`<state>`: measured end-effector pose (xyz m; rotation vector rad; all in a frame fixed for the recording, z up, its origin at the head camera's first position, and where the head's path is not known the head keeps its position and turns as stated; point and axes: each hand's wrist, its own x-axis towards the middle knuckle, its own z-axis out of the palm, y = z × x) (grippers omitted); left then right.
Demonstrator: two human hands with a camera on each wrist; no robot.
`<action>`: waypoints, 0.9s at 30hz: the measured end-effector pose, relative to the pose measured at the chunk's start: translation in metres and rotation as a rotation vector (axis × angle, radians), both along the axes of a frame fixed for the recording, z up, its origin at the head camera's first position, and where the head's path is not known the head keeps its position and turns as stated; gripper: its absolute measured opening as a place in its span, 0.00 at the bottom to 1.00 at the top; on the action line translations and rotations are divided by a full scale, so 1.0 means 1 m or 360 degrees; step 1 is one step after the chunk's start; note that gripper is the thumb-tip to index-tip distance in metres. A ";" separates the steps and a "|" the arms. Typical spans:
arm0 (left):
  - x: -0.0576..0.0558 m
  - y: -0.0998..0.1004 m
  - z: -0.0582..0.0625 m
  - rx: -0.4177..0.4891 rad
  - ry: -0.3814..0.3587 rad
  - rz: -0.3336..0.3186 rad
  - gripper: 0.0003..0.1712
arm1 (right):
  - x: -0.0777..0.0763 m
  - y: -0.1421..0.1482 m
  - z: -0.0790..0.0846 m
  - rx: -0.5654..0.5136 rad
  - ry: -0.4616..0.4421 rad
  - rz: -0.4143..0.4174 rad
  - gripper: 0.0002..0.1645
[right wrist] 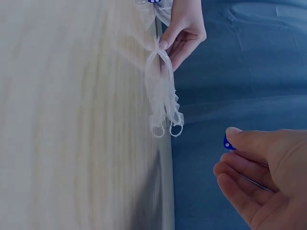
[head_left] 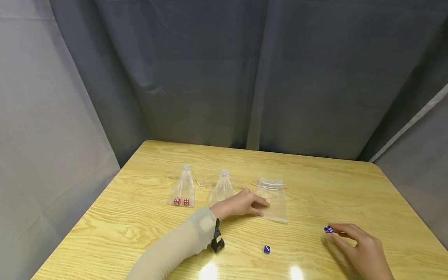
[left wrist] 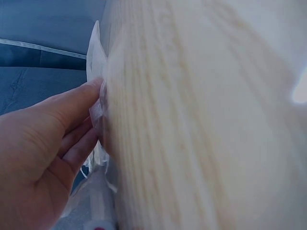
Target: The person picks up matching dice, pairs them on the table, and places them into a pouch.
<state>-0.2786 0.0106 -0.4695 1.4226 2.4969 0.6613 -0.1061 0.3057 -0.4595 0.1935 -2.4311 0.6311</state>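
My left hand [head_left: 241, 203] reaches across to the left side of a flat, sheer white drawstring pouch [head_left: 274, 206]. In the left wrist view, thumb and fingers pinch the thin fabric of the pouch [left wrist: 97, 57]. My right hand [head_left: 365, 245] is apart from it on the right, pinching a blue die [head_left: 328, 229] between thumb and fingertips. From the right wrist, the thumb covers much of that die [right wrist: 228, 143]. Another blue die [head_left: 267, 249] with white pips lies on the table between the hands, nearer the front.
Left of the flat pouch stand two gathered pouches. One pouch [head_left: 185, 188] holds two red dice [head_left: 177, 201]; the other pouch [head_left: 224, 188] is partly hidden behind my left forearm. The wooden table [head_left: 115, 225] ends at a dark curtain [head_left: 196, 77]. A black wrist camera [head_left: 217, 241] sits at my left wrist.
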 end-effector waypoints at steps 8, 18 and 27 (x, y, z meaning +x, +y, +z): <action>0.000 -0.002 -0.001 -0.0016 0.0007 0.0027 0.23 | -0.001 -0.009 0.002 0.0026 0.0025 0.0096 0.18; -0.001 0.000 -0.002 -0.0028 0.0040 0.0019 0.23 | -0.005 -0.043 0.003 0.0043 0.0068 0.0399 0.23; -0.002 0.001 -0.002 -0.0029 0.0057 0.0005 0.23 | -0.010 -0.064 0.004 0.0150 -0.0003 0.0592 0.23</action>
